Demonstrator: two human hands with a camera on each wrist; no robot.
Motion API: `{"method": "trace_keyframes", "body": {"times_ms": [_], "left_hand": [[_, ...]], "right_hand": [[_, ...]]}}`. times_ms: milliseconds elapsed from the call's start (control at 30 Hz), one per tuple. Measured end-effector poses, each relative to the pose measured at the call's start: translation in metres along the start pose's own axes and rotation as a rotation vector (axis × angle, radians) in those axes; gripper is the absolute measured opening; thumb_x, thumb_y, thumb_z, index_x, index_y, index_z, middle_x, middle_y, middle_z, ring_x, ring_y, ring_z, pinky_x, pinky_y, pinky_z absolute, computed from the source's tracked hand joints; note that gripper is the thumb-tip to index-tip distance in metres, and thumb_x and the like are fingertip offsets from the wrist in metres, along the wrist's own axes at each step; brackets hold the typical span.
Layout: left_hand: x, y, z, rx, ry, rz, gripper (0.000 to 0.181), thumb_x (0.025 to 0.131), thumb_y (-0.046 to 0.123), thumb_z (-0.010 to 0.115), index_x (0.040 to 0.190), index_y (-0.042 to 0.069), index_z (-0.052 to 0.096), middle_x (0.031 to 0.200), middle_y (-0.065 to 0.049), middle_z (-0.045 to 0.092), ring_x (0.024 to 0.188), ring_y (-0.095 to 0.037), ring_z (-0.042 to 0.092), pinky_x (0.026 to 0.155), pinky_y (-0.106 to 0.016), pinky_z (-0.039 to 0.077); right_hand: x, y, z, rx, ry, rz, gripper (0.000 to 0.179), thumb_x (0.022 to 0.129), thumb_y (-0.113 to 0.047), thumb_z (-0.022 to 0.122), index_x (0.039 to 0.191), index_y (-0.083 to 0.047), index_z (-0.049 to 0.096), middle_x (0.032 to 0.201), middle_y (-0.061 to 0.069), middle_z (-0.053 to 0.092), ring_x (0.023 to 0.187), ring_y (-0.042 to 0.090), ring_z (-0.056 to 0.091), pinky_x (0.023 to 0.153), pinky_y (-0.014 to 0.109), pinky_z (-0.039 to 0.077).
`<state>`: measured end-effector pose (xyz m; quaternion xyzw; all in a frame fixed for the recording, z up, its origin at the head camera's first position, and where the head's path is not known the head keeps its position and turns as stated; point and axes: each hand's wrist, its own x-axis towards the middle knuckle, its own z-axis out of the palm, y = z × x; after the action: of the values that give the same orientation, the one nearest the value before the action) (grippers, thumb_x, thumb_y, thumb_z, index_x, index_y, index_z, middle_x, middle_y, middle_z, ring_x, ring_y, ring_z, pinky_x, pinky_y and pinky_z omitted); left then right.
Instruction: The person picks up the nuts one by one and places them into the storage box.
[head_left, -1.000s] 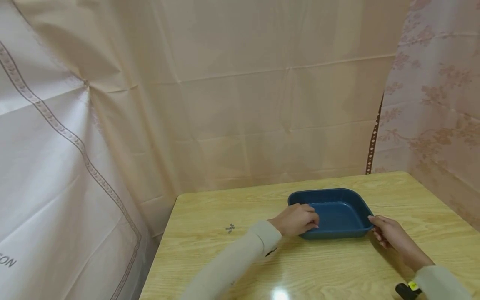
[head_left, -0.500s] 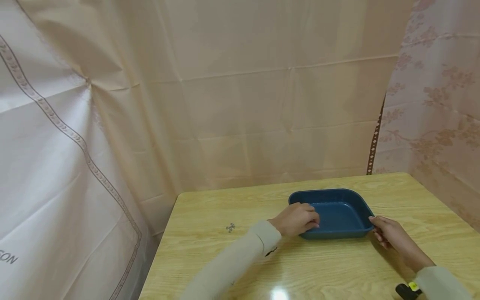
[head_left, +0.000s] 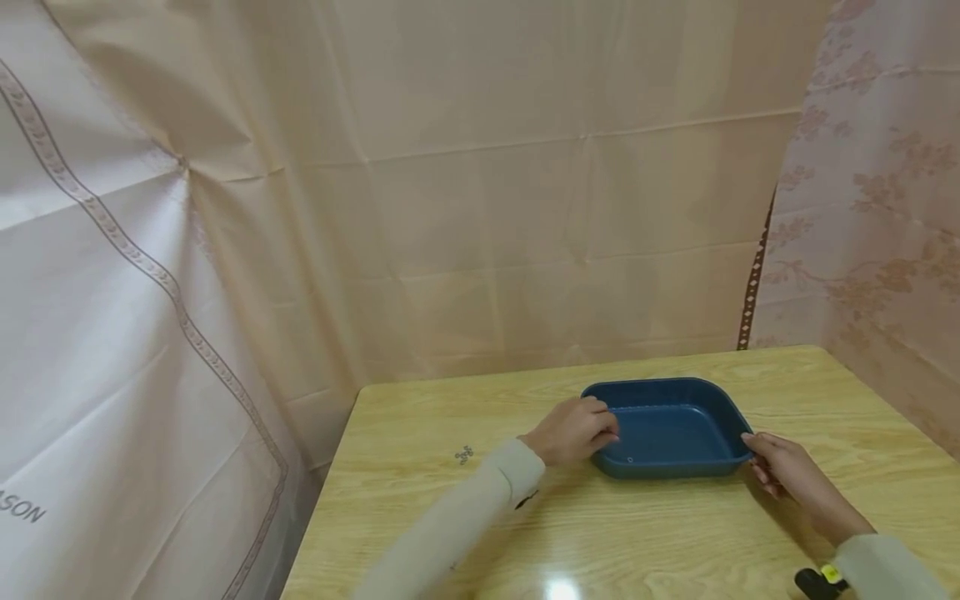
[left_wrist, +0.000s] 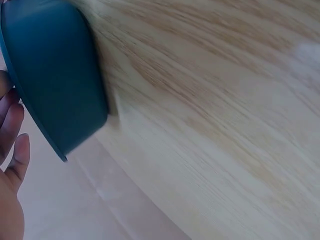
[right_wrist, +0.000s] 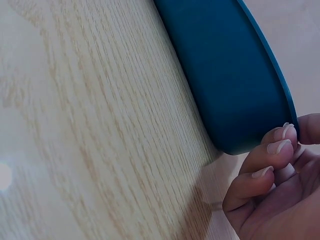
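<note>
A deep blue rectangular tray (head_left: 667,433) stands on the wood-grain table. My right hand (head_left: 783,471) pinches its near right corner, the thumb over the rim and the fingers against the outer wall in the right wrist view. By the left rim is my left hand (head_left: 573,431), its fingers loosely bent with nothing seen between them; in the left wrist view the fingertips are right at the rim. One tiny ring-shaped piece (head_left: 630,460) lies on the tray floor near the front left. Several small grey ring-like pieces (head_left: 464,455) lie clustered on the table left of the tray.
The light wood-grain table (head_left: 637,533) ends at a back edge against a beige hanging cloth (head_left: 487,208). Pale cloths hang at the left and right sides. A black strap device with a yellow mark (head_left: 821,579) is at the right wrist.
My left hand has shifted left from over the tray toward its left rim, and the tiny ring on the tray floor now shows. The right hand keeps its hold on the corner.
</note>
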<state>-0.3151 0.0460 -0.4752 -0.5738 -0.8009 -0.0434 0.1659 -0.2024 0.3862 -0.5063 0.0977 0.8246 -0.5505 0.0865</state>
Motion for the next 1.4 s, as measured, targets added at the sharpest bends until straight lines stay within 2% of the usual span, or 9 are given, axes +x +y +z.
{"method": "trace_keyframes", "body": {"times_ms": [367, 500, 700, 900, 1100, 1233, 1400], "left_hand": [[-0.027, -0.017, 0.0, 0.037, 0.098, -0.024, 0.009, 0.102, 0.026, 0.067, 0.103, 0.021, 0.075, 0.097, 0.009, 0.068, 0.084, -0.002, 0.061, 0.079, -0.013, 0.048], [-0.039, -0.021, 0.002, 0.049, 0.107, -0.048, 0.008, 0.101, 0.024, 0.068, 0.1, 0.021, 0.074, 0.095, 0.009, 0.068, 0.081, -0.003, 0.06, 0.074, -0.015, 0.048], [-0.061, -0.026, 0.002, 0.058, 0.063, -0.091, 0.006, 0.101, 0.022, 0.067, 0.099, 0.019, 0.073, 0.093, 0.008, 0.066, 0.081, -0.005, 0.059, 0.075, -0.018, 0.049], [-0.085, -0.033, -0.001, 0.064, -0.008, -0.095, 0.006, 0.102, 0.021, 0.067, 0.1, 0.019, 0.073, 0.095, 0.008, 0.067, 0.081, -0.004, 0.06, 0.076, -0.019, 0.05], [-0.11, -0.045, -0.006, 0.046, -0.059, -0.15, 0.008, 0.102, 0.017, 0.065, 0.1, 0.018, 0.073, 0.095, 0.008, 0.068, 0.083, -0.005, 0.061, 0.077, -0.018, 0.05], [-0.126, -0.051, -0.007, 0.036, -0.07, -0.18, 0.009, 0.103, 0.018, 0.064, 0.101, 0.017, 0.073, 0.095, 0.006, 0.068, 0.083, -0.006, 0.061, 0.078, -0.021, 0.051], [-0.144, -0.058, -0.008, 0.067, -0.047, -0.192, 0.007, 0.101, 0.018, 0.067, 0.098, 0.017, 0.073, 0.092, 0.007, 0.068, 0.08, -0.006, 0.06, 0.074, -0.02, 0.05]], "right_hand": [[0.0, 0.001, -0.001, 0.007, 0.002, -0.011, 0.046, 0.112, -0.044, 0.037, 0.08, -0.012, 0.045, 0.069, -0.002, 0.046, 0.057, 0.012, 0.044, 0.054, 0.029, 0.044], [-0.001, 0.001, -0.001, 0.002, -0.009, -0.009, 0.046, 0.112, -0.044, 0.036, 0.081, -0.011, 0.045, 0.069, -0.001, 0.046, 0.056, 0.012, 0.043, 0.054, 0.03, 0.043], [0.0, 0.0, -0.001, 0.001, -0.009, -0.008, 0.047, 0.112, -0.045, 0.036, 0.08, -0.012, 0.044, 0.068, -0.002, 0.046, 0.056, 0.011, 0.043, 0.054, 0.029, 0.044], [0.0, 0.0, 0.0, 0.006, -0.007, -0.003, 0.046, 0.113, -0.043, 0.035, 0.08, -0.012, 0.044, 0.068, -0.002, 0.046, 0.056, 0.011, 0.043, 0.054, 0.029, 0.043], [-0.001, 0.001, -0.001, 0.015, -0.011, 0.003, 0.045, 0.112, -0.044, 0.036, 0.08, -0.013, 0.044, 0.068, -0.002, 0.045, 0.056, 0.011, 0.043, 0.054, 0.029, 0.043], [-0.001, 0.002, -0.001, 0.017, -0.002, 0.006, 0.045, 0.112, -0.044, 0.036, 0.079, -0.013, 0.043, 0.068, -0.003, 0.045, 0.055, 0.011, 0.043, 0.054, 0.029, 0.043], [0.0, 0.001, 0.0, 0.023, -0.004, 0.008, 0.045, 0.112, -0.045, 0.037, 0.08, -0.014, 0.044, 0.068, -0.003, 0.045, 0.055, 0.011, 0.044, 0.053, 0.028, 0.043]]}}
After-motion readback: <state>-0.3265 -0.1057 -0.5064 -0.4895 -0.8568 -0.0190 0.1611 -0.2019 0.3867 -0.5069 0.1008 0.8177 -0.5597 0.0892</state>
